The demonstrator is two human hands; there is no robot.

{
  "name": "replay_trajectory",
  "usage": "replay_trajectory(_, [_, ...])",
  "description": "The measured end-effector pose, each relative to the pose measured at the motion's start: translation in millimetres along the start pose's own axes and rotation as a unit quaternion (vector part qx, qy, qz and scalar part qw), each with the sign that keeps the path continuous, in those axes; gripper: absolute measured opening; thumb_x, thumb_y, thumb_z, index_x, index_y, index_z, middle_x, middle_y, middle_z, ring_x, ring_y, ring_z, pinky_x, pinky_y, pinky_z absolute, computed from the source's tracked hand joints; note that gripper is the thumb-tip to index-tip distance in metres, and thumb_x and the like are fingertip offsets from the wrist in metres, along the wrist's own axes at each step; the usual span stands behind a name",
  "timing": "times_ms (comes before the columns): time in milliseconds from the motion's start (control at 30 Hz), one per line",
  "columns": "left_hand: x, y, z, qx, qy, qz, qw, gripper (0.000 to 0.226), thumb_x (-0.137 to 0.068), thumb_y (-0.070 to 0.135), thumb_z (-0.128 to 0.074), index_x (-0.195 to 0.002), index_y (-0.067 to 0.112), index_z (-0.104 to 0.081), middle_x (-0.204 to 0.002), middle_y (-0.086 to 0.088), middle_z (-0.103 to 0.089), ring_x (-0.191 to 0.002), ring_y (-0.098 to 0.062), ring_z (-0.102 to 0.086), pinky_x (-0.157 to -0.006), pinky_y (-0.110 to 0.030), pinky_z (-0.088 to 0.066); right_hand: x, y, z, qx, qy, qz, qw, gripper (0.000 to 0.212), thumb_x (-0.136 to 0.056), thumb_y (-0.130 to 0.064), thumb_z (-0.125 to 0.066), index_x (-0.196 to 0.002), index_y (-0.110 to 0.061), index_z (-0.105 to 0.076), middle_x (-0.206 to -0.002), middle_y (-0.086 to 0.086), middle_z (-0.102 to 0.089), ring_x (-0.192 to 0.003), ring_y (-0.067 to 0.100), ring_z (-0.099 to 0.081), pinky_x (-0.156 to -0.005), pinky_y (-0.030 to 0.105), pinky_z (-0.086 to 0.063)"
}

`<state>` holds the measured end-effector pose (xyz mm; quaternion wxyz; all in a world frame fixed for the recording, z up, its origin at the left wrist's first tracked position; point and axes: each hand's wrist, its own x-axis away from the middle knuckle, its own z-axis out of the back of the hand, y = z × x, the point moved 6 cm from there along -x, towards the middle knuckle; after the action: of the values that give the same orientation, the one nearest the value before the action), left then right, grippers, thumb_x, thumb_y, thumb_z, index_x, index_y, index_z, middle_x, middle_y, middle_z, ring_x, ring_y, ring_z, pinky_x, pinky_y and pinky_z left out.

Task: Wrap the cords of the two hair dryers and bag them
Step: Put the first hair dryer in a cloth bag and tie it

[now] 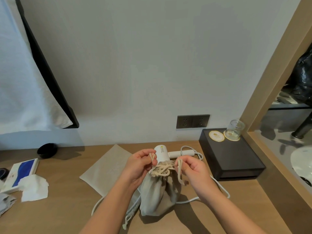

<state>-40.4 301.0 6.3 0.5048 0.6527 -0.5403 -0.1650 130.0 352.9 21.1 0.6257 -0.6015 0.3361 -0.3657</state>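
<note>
Bag point(158, 195) stood between left grip point(140, 164) and right grip point(194, 169), each pinching a drawstring point(162, 170) end, so an even outward pull seemed best to tighten it.

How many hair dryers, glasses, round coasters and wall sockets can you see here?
Hair dryers: 1 in view
Glasses: 1
Round coasters: 2, one bare, one under the glass
Wall sockets: 2, left and right
Total: 6
</note>
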Motion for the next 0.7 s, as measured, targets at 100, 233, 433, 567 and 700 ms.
replay_trajectory(100, [3, 4, -6, -0.047, -0.020, -0.040, 0.998, 0.023, -0.088, -0.016, -0.047, -0.083, 0.002, -0.062, -0.057, -0.009, -0.060, -0.050, -0.015, -0.055, -0.051, -0.021, -0.049, -4, 1, 4, -0.052, 0.004, -0.023, 0.998, 0.020, -0.096, -0.005, -0.052, -0.086, 0.010, -0.061, -0.069, 0.001, -0.063, -0.068, 0.006, -0.061, -0.067, 0.017, -0.050])
replay_trajectory(233, [10, 13, -9, -0.161, -0.029, -0.126, 0.978, 0.022, -0.082, -0.005, -0.064, -0.076, 0.014, -0.071, -0.077, -0.019, -0.070, -0.074, -0.021, -0.067, -0.069, -0.028, -0.054, -11, -3, -2, -0.161, -0.004, -0.060, 0.985, 0.019, -0.098, -0.009, -0.048, -0.083, 0.000, -0.056, -0.073, 0.017, -0.054, -0.070, 0.021, -0.057, -0.072, 0.027, -0.051])
replay_trajectory(433, [18, 20, -12, -0.246, -0.011, -0.190, 0.951, 0.023, -0.084, -0.010, -0.061, -0.080, 0.010, -0.072, -0.072, 0.000, -0.071, -0.066, -0.009, -0.063, -0.063, -0.021, -0.052, -18, -6, -15, -0.233, 0.000, -0.115, 0.966, 0.022, -0.101, -0.009, -0.044, -0.083, -0.002, -0.056, -0.062, 0.006, -0.053, -0.059, 0.017, -0.053, -0.060, 0.025, -0.048])
replay_trajectory(567, [16, 19, -7, -0.212, 0.006, -0.159, 0.964, 0.022, -0.087, -0.009, -0.058, -0.081, 0.007, -0.070, -0.067, 0.000, -0.069, -0.062, -0.015, -0.063, -0.058, -0.020, -0.053, -16, -13, -15, -0.206, -0.030, -0.089, 0.974, 0.017, -0.100, -0.008, -0.044, -0.093, 0.000, -0.057, -0.072, 0.012, -0.061, -0.062, 0.018, -0.064, -0.060, 0.023, -0.055])
replay_trajectory(700, [12, 16, -7, -0.191, -0.002, -0.143, 0.971, 0.020, -0.088, -0.009, -0.056, -0.083, 0.005, -0.069, -0.068, -0.002, -0.068, -0.073, -0.031, -0.065, -0.058, -0.023, -0.054, -14, -13, -16, -0.191, -0.051, -0.074, 0.978, 0.017, -0.102, -0.006, -0.039, -0.093, -0.001, -0.053, -0.070, 0.013, -0.058, -0.062, 0.018, -0.063, -0.062, 0.025, -0.054])
